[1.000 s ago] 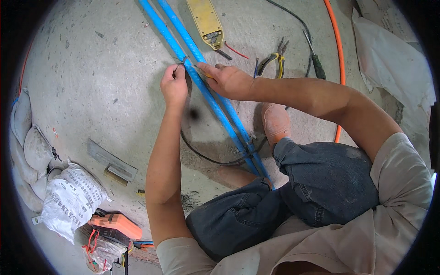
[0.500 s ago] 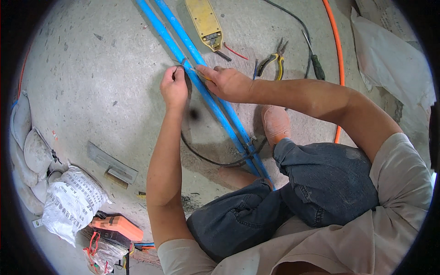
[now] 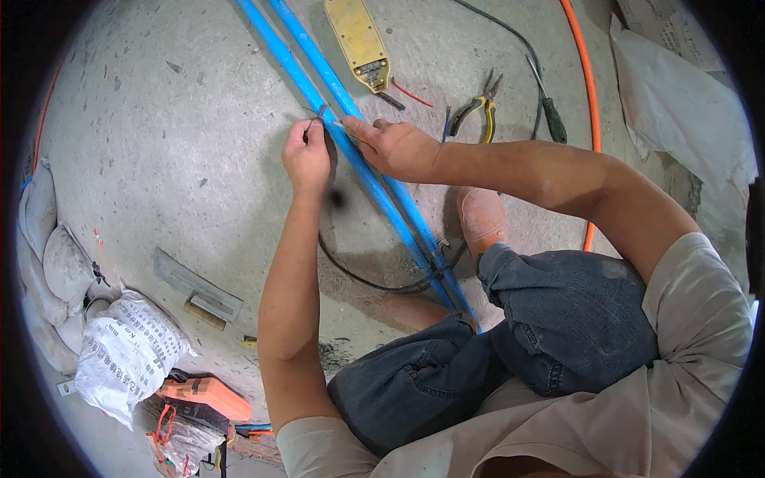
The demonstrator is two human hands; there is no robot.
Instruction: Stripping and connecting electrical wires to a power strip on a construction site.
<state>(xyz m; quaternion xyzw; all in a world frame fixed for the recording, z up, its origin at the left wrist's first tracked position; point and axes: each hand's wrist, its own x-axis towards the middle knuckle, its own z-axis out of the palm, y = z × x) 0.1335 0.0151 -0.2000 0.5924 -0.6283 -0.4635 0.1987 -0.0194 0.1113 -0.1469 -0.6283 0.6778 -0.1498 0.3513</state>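
Note:
Two long blue pipes (image 3: 374, 182) run side by side across the concrete floor. My left hand (image 3: 307, 161) is closed beside them, thumb and finger pinching the end of a thin black cable. The cable (image 3: 358, 279) loops down from that hand and passes to the pipes near my feet. Over the pipes, my right hand (image 3: 401, 150) is closed round a slim tool (image 3: 356, 136) with some yellow on it. Its pale tip points at the left fingertips; its kind is mostly hidden by my fingers.
Beyond the pipes lie a yellow power strip (image 3: 358, 40), pliers (image 3: 476, 111), a screwdriver (image 3: 551, 115) and an orange hose (image 3: 588, 88). At left are a trowel (image 3: 195, 283), white sacks (image 3: 127, 350) and an orange-and-black tool (image 3: 209, 396). My shoe (image 3: 482, 215) stands beside the pipes.
The whole view has shifted very slightly. Both hands keep their grip and stay almost where they were against the pipes.

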